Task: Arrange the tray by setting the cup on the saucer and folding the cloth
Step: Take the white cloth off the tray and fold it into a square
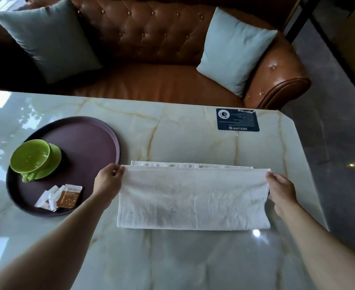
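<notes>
Both hands pinch the cloth (193, 197) right of the tray (93, 135), left hand (107, 181) and right hand (281, 191) grasping its far corners, cup (31, 156) on saucer (54, 162).

A: Left hand (109, 178)?
B: Arm extended from lower left, bare forearm; fingers curled, pinching at the fingertips, knuckles up.
A: Right hand (279, 190)?
B: Arm extended from lower right; fingers curled in a pinch, back of hand up. Hands well apart, level.
</notes>
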